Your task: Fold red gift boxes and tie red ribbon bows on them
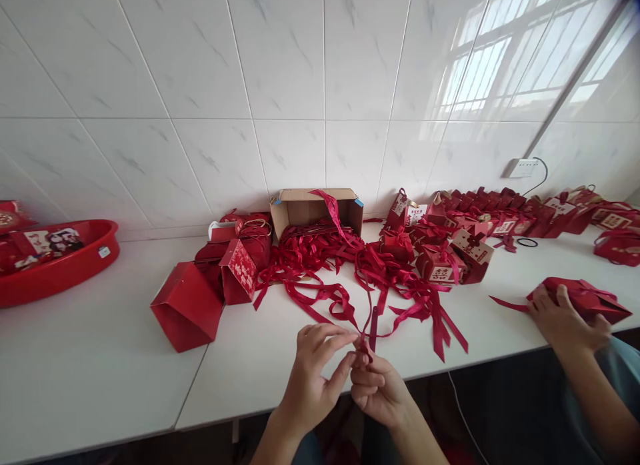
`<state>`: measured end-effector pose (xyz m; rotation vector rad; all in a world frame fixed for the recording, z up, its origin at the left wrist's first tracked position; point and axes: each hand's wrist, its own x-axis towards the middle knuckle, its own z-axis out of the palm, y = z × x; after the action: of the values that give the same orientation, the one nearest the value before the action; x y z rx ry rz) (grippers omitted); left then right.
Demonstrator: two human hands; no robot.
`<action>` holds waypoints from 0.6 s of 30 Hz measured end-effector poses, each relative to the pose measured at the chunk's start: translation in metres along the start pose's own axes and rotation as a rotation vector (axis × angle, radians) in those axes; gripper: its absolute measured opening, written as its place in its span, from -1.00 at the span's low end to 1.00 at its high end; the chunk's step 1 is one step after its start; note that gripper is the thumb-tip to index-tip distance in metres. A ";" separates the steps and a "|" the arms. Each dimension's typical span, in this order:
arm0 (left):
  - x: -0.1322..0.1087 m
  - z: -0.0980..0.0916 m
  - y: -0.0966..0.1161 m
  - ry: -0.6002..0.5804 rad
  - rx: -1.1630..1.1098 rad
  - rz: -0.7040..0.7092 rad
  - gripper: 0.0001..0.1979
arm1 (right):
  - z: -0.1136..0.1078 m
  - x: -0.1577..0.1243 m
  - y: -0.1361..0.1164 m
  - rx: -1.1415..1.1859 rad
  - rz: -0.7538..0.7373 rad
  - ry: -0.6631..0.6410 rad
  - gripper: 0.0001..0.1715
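**Both hands pinch one ribbon**

Your left hand (pixel 313 382) and right hand (pixel 377 385) meet at the edge of the white table (pixel 100 358), fingertips clamped on a thin dark-red satin ribbon (pixel 373 322) running toward 12 o'clock. At 3 o'clock, another person's hand (pixel 563 322) rests on a flattened red paper box (pixel 587 297). Farther out, a folded red paper bag (pixel 186 308) sits at 10 o'clock. A tangled pile of red ribbons (pixel 350 278) spills from an open brown cardboard box (pixel 300 208) at 12.
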<state>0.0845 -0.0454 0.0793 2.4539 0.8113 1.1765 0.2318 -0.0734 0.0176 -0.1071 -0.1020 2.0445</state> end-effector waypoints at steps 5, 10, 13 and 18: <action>0.001 -0.003 -0.005 0.051 0.102 0.123 -0.85 | 0.007 -0.006 0.008 -0.079 -0.066 0.085 -0.78; -0.002 -0.009 -0.004 0.008 0.122 0.127 -0.87 | 0.014 -0.007 0.016 -0.155 -0.087 0.133 -0.77; -0.006 -0.011 -0.005 -0.048 0.115 0.126 -0.85 | 0.016 -0.010 0.021 -0.227 -0.115 0.142 -0.82; -0.011 -0.013 -0.006 -0.118 0.073 0.109 -0.84 | 0.012 -0.015 0.022 -0.326 -0.136 0.144 -0.82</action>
<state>0.0668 -0.0472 0.0781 2.6288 0.7075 1.0425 0.2180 -0.0974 0.0270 -0.4385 -0.3429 1.8641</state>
